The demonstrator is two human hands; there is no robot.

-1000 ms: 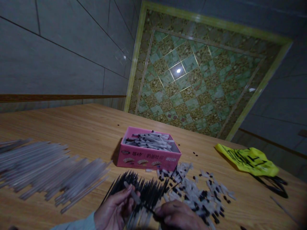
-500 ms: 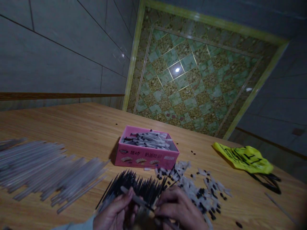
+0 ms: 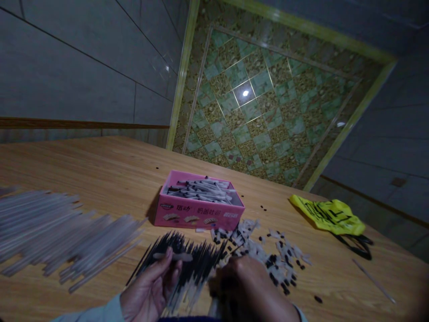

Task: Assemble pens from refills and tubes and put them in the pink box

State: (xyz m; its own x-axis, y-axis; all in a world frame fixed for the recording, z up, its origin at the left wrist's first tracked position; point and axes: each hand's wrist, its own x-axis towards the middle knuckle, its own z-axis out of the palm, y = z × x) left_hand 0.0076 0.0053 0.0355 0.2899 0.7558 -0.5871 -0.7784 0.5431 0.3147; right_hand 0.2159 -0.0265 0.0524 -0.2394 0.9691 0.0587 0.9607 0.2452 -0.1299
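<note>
Between the thumb and fingers of my left hand (image 3: 156,281) is a short translucent tube (image 3: 179,257), held roughly level over a pile of thin black-tipped sticks (image 3: 197,264). My right hand (image 3: 246,279) is bent downward just right of that pile, beside small white and black pieces (image 3: 281,264). Its fingertips are dark and hidden, so whatever they hold cannot be made out. Behind the sticks stands a pink box (image 3: 199,215) filled with white tubes with dark ends (image 3: 204,190).
Many long clear tubes (image 3: 67,237) lie at the left of the wooden table (image 3: 110,165). A yellow bag (image 3: 328,214) with black straps rests at the right. Near it are one thin tube (image 3: 373,280) and a dark piece (image 3: 318,299). Tiled walls rise behind.
My hands have moved apart. The tube in my left hand has turned nearly level, and my right hand has left it and tipped downward. The view has shifted slightly.
</note>
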